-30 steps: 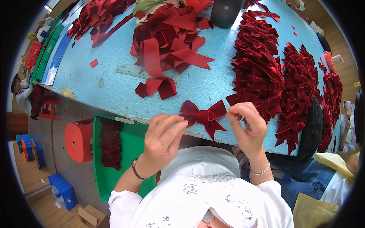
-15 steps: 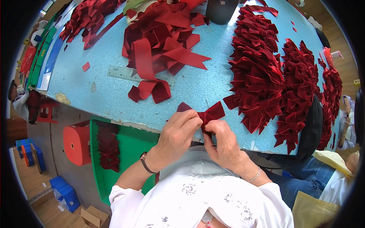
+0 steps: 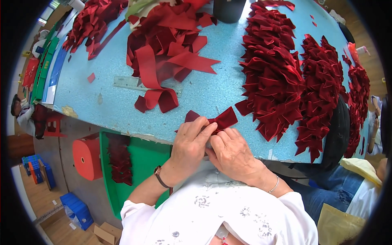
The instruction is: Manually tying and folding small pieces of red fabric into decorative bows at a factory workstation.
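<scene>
Between my hands, at the table's near edge, is a dark red velvet bow (image 3: 227, 118) with its loops spread left and right. My left hand (image 3: 190, 141) is closed, pinching the bow near its middle from the left. My right hand (image 3: 231, 149) is closed against the bow's lower middle, its fingertips partly hidden behind the knuckles. Farther off lies a loose heap of red ribbon strips (image 3: 163, 38) with notched ends, one curling toward me. A clear ruler (image 3: 126, 82) lies partly beneath them. To the right, finished-looking bows are stacked in a long pile (image 3: 271, 77).
More rows of bows (image 3: 320, 90) stretch right, beside a black chair back (image 3: 335, 132). A dark cylinder (image 3: 228, 10) stands at the far side. Left below the table are a green bin (image 3: 143, 159) holding bows and a red ribbon roll (image 3: 87, 159). A seated person's jeans (image 3: 326, 196) show at right.
My right hand has turned and moved inward, its fingers now curled closer to my left hand. The bow has shifted slightly left, and its lower middle is more covered.
</scene>
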{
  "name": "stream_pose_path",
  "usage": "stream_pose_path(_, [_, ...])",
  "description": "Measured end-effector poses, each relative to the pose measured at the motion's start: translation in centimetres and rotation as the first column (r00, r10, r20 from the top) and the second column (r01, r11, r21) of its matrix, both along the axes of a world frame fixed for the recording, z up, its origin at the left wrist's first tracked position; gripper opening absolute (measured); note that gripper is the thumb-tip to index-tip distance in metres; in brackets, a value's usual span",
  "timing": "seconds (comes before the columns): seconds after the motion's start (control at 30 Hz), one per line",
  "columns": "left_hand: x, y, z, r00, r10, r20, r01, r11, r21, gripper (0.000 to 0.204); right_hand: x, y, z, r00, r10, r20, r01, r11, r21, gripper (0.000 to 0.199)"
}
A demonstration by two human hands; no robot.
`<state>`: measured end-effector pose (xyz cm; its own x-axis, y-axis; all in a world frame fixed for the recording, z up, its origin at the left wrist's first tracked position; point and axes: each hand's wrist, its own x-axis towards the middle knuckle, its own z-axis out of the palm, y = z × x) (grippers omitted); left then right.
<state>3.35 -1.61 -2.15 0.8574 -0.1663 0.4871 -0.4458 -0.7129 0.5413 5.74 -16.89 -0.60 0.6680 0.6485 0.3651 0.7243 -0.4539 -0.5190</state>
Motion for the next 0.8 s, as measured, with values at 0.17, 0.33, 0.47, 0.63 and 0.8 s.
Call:
stream_pose_path(0.17, [0.0,0.9,0.3,0.997,-0.005,-0.074,-0.005,0.992,-0.125,0.028,-0.5,-2.1,1.1,0.995,0.083,-0.050,-0.089,0.985,-0.150,0.022])
stream_pose_path(0.33, [-1.0,3.2,2.7,0.992,0.108,-0.064,-0.124,0.925,-0.359,0.020,-1.4,-6.6,2.5,0.972,0.002,-0.234,0.016,0.997,0.077,0.017])
stream_pose_path(0.47, [-1.9,5.6,2.3,0.962,0.214,-0.171,-0.268,0.869,-0.415,0.017,-0.6,-5.2,3.6,0.973,-0.194,-0.128,0.224,0.929,0.296,0.012])
stream_pose_path(0.63, [-2.4,5.8,1.8,0.975,0.214,-0.057,-0.221,0.927,-0.303,0.016,0.9,-1.8,3.1,0.999,-0.004,0.052,-0.012,0.951,0.309,0.011])
stream_pose_path(0.8, [-1.8,5.3,1.9,0.983,0.183,-0.028,-0.183,0.942,-0.283,0.017,1.9,0.5,1.7,0.990,0.090,0.106,-0.107,0.979,0.172,0.011])
